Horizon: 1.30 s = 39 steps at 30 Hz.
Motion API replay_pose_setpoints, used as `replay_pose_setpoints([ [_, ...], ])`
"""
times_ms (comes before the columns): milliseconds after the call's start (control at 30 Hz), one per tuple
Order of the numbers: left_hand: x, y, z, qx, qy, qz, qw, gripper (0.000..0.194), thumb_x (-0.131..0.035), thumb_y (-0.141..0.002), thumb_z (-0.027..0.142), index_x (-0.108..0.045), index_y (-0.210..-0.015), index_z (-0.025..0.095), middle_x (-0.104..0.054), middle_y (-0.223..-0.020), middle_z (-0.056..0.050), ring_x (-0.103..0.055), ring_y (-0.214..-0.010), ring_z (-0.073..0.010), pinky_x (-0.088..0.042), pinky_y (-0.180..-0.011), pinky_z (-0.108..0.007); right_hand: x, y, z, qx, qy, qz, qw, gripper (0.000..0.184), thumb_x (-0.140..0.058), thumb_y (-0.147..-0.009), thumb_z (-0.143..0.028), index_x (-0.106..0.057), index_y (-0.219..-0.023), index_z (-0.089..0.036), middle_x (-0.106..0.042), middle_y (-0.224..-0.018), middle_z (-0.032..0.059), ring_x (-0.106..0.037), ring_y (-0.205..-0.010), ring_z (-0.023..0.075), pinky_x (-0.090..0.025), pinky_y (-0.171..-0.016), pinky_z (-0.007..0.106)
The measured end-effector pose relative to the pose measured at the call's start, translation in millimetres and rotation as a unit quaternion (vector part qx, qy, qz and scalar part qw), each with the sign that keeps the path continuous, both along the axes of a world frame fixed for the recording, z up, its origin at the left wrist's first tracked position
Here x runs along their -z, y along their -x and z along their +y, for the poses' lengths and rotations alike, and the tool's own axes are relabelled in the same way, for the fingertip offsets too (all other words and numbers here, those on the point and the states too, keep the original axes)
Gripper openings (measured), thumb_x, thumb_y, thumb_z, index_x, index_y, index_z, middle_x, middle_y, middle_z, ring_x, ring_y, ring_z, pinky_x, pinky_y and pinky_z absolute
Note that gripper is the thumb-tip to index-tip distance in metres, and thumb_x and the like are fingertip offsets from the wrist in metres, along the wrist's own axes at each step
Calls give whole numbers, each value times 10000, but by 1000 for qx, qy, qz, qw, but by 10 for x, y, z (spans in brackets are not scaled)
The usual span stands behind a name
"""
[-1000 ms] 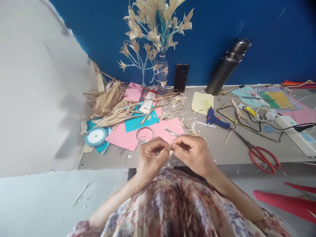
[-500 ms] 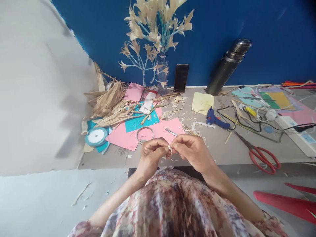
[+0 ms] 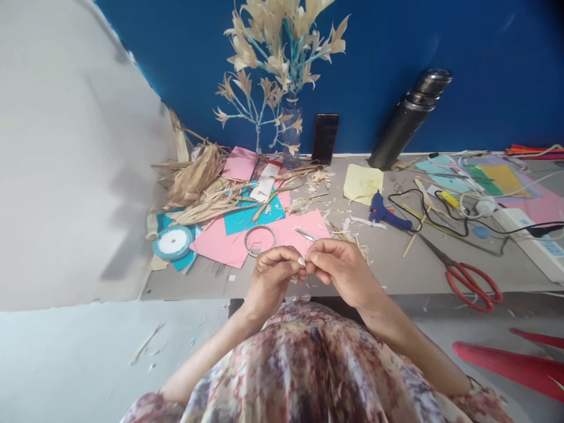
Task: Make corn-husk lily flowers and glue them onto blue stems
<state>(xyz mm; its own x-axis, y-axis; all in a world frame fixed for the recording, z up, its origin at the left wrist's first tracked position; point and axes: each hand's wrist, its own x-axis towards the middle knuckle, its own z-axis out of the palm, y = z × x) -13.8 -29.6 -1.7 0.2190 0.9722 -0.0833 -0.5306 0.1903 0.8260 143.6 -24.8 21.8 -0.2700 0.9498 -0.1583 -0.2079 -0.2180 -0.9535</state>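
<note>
My left hand [image 3: 277, 275] pinches a small white piece [image 3: 301, 261] between thumb and forefinger, close above the table's front edge. Right beside it, the fingertips of my right hand [image 3: 341, 267] are pinched together at the same piece; whether they grip it or only touch it is hard to see. The piece is too small to name more exactly. Just behind the hands lie a roll of tape [image 3: 259, 241] and a pointed metal tool [image 3: 305, 234] on pink sheets [image 3: 220, 244].
Dried husks [image 3: 196, 182] and a ribbon spool [image 3: 172, 242] lie left. A bottle with husk flowers [image 3: 291, 126], a phone [image 3: 325, 139] and a flask [image 3: 409, 120] stand behind. Rightward are a blue glue gun [image 3: 388, 214], red-handled scissors [image 3: 471, 282] and a power strip [image 3: 531, 241].
The white piece shows a little differently between my fingertips, which have shifted slightly. Both hands stay in nearly the same place. The whole view has moved a touch.
</note>
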Motion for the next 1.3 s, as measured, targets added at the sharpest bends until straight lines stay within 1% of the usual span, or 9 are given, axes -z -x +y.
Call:
replay_pose_setpoints([
  [100,-5,-3,-1,-2,7,-6,1000,30,-744,-714,159,-759,-692,173,-668,-637,-6,-603,-577,-132,-474,-591,-264,2,-5,7,-2,0,2,1000,214,-681,-837,-356,-691,-765,-154,-682,-654,10,-455,-451,62,-362,-456,208],
  [200,14,13,3,-5,-11,14,1000,58,-728,-748,157,-757,-702,178,-661,-635,1,-587,-584,-123,-469,-610,-262,-24,-13,-2,-2,-24,-25,999,242,-645,-867,-372,-717,-805,-150,-696,-674,22,-492,-465,71,-387,-462,209],
  [367,3,64,-13,-41,-61,134,988,113,-719,-810,158,-745,-704,186,-683,-659,0,-586,-620,-124,-468,-642,-258,-108,-16,-57,17,-88,-136,987,185,-647,-876,-322,-725,-814,-166,-721,-702,17,-547,-478,84,-444,-463,206],
  [433,-38,79,-25,-54,-81,171,981,121,-728,-817,166,-742,-699,186,-686,-662,-1,-585,-626,-123,-461,-633,-250,-131,-14,-75,15,-104,-163,981,158,-650,-875,-297,-724,-811,-173,-725,-693,7,-558,-475,83,-449,-456,197],
  [533,-82,92,-40,-58,-96,198,974,136,-728,-836,187,-741,-701,180,-694,-676,-8,-594,-640,-124,-467,-639,-244,-142,-17,-76,15,-112,-176,978,160,-642,-880,-285,-724,-799,-174,-722,-667,0,-560,-466,82,-444,-447,186],
  [700,-41,96,-47,-30,-71,175,982,61,-745,-842,242,-753,-845,182,-732,-753,-19,-615,-643,-127,-499,-639,-250,-133,-29,-38,38,-108,-183,976,185,-641,-879,-308,-735,-813,-162,-727,-680,12,-533,-459,79,-412,-437,187],
  [833,-58,70,-37,-36,-30,186,981,113,-769,-812,268,-746,-801,158,-738,-719,-31,-606,-581,-120,-502,-579,-235,-145,-21,-26,39,-115,-199,972,175,-632,-868,-288,-738,-810,-160,-726,-681,16,-545,-485,88,-410,-456,191],
  [1000,-111,46,-27,-19,-15,184,983,161,-770,-806,300,-754,-755,148,-743,-701,-47,-620,-563,-127,-524,-549,-238,-156,-16,-38,38,-124,-203,971,167,-627,-869,-277,-741,-813,-169,-741,-700,26,-643,-602,134,-485,-543,206],
  [1300,-34,61,-31,-15,-14,166,986,170,-804,-791,308,-760,-780,144,-754,-723,-56,-629,-564,-129,-536,-526,-238,-206,-20,-47,33,-146,-256,955,177,-612,-873,-259,-758,-823,-173,-757,-720,29,-655,-625,146,-472,-540,208],
])
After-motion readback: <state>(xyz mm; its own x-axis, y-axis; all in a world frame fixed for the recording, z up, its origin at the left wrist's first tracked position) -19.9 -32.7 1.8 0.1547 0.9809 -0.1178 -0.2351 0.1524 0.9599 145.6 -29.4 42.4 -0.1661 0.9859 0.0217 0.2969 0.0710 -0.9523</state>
